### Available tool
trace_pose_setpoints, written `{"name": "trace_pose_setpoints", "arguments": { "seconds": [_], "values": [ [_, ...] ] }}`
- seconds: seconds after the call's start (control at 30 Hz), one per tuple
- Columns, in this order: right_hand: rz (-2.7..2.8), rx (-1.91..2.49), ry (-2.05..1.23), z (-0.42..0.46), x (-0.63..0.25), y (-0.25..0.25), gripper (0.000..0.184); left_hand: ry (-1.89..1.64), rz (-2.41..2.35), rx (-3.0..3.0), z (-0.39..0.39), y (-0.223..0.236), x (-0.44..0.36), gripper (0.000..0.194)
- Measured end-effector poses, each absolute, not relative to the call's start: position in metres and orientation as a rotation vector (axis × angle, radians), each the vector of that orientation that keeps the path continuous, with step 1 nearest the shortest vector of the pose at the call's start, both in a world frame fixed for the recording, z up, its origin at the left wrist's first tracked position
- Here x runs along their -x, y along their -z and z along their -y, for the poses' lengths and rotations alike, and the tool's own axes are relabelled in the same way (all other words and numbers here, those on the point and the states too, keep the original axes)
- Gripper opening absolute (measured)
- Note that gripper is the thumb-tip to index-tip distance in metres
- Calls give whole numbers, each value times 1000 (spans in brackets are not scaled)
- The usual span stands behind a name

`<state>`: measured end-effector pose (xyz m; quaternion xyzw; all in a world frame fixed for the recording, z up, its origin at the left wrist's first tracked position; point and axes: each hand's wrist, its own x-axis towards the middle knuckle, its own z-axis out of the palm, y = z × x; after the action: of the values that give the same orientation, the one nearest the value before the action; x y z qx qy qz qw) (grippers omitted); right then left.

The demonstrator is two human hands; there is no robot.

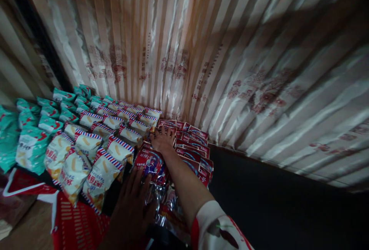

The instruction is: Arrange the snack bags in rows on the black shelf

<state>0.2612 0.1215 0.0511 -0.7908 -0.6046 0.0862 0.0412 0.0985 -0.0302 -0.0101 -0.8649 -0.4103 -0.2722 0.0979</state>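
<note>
Red snack packets point(191, 154) stand in rows on the dark shelf, with more clear-and-red shiny packets point(170, 204) at the near end. Over the packets in the left row lies my right hand point(163, 141), its fingers apart and bent over their tops; whether it grips one is hard to see. Closer to me, my left hand point(134, 194) is in shadow, fingers spread, its tips at the lower left edge of the front red packet point(150, 161). White snack bags with striped edges point(99, 173) stand just left of both hands.
Green snack bags point(33, 146) fill the far left. A red plastic basket point(76, 223) sits at the lower left, below the shelf edge. Corrugated printed sheeting point(178, 42) rises behind the goods. Dark shelf surface point(259, 196) extends to the right.
</note>
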Motion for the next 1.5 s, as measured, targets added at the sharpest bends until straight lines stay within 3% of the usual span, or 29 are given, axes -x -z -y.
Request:
{"name": "trace_pose_setpoints", "arguments": {
  "seconds": [0.5, 1.07, 1.5],
  "values": [
    [1775, 2374, -314, -126, -263, -51, 55, 937, 1253, 2586, 32, 12, -100, 65],
    [1603, 2090, -15, -121, -273, -70, 40, 1031, 1185, 2532, 34, 6, -99, 54],
    [1249, 1692, 176, -19, -367, -78, 32, 1072, 1126, 2524, 38, 3, -93, 51]
  ]
}}
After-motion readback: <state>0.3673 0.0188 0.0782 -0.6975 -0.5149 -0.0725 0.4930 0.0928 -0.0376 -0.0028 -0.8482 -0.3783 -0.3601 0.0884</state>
